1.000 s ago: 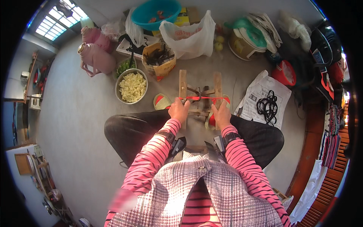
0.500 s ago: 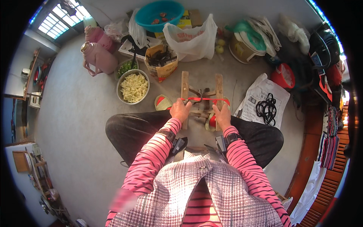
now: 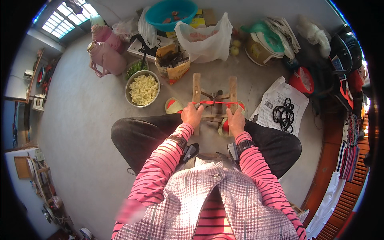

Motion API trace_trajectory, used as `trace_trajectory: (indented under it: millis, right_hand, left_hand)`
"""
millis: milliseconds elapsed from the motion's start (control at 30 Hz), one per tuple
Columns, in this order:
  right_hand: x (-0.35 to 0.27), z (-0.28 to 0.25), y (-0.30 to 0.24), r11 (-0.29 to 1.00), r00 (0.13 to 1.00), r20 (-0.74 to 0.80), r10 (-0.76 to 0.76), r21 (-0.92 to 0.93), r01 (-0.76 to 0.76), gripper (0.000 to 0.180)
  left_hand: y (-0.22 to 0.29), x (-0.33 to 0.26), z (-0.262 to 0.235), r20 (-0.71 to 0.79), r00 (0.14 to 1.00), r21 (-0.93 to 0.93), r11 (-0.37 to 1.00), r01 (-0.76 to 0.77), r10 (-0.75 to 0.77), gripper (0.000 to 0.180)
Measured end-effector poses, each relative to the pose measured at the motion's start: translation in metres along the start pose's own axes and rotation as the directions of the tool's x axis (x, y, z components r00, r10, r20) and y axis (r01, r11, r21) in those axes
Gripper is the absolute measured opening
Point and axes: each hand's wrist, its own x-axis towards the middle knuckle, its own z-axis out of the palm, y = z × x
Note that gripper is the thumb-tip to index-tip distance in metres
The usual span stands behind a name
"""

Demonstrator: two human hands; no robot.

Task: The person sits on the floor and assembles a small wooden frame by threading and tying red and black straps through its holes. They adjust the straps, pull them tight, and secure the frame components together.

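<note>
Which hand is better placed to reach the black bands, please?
Probably the right hand: the black bands lie on paper to its right. The left hand is farther away. Both hands are at the red strip.

black-striped pink sleeves [image 3: 154,174], checked vest [image 3: 172,204], dark trousers [image 3: 138,134], black wristbands [image 3: 245,145]

Teal basin [image 3: 168,27] beside white plastic bag [image 3: 206,44]; two pink jugs [image 3: 108,58]; red bucket [image 3: 297,82]
</note>
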Motion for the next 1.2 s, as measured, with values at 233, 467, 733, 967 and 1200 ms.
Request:
trace_trajectory:
  millis: [233,467,733,967,1200]
  right_hand:
    - [0.002,0.001,0.002,0.999,0.999,-0.032,-0.032,-0.012,0.032,0.057]
    - [0.006,-0.001,0.001,0.999,0.999,-0.029,-0.045,0.012,0.046,0.057]
    - [0.008,0.001,0.005,0.997,0.997,-0.022,-0.070,0.043,0.071,0.056]
    - [0.009,-0.001,0.006,0.995,0.997,0.008,-0.073,0.063,0.072,0.055]
    - [0.012,0.002,0.011,0.994,0.995,0.020,-0.095,0.060,0.094,0.055]
  left_hand:
    - [0.005,0.000,-0.003,-0.020,0.999,0.032,0.999,-0.030,0.031,0.048]
    - [0.011,0.000,-0.010,-0.009,0.999,0.065,0.997,-0.030,0.031,0.048]
    - [0.008,0.003,-0.007,-0.001,1.000,0.098,0.995,-0.022,0.023,0.049]
    - [0.007,0.003,-0.008,-0.006,0.999,0.132,0.990,-0.040,0.041,0.049]
    - [0.006,0.006,-0.008,0.012,0.998,0.158,0.986,-0.056,0.055,0.050]
